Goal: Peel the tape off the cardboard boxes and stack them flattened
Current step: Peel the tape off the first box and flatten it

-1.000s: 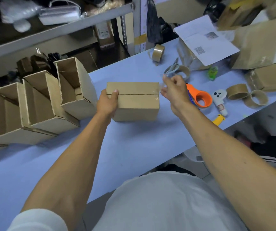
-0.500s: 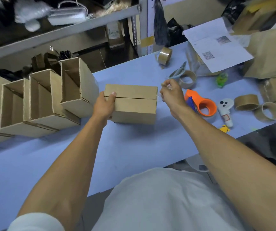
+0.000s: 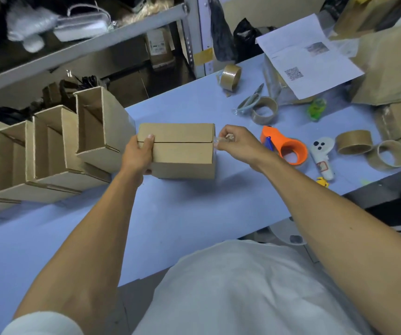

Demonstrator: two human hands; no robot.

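Observation:
A closed brown cardboard box [image 3: 182, 151] stands on the blue table [image 3: 182, 213] in the middle of the head view. Its two top flaps meet in a dark seam. My left hand [image 3: 137, 154] grips the box's left end, thumb on top by the seam. My right hand [image 3: 237, 142] is at the box's right end and pinches a crumpled piece of clear tape [image 3: 223, 139] just off the seam's end. The top of the box looks bare of tape.
Several open boxes [image 3: 49, 151] lie in a leaning row at the left. To the right lie an orange tape dispenser [image 3: 289, 147], scissors [image 3: 249, 100], tape rolls [image 3: 353, 142], a white controller [image 3: 321, 155], papers and more cardboard [image 3: 393, 66]. A metal shelf [image 3: 73, 49] runs behind.
The shiny tape strip seen along the box's seam a second ago is gone from the top. My right hand has come down to the seam's right end with crumpled tape in its fingers.

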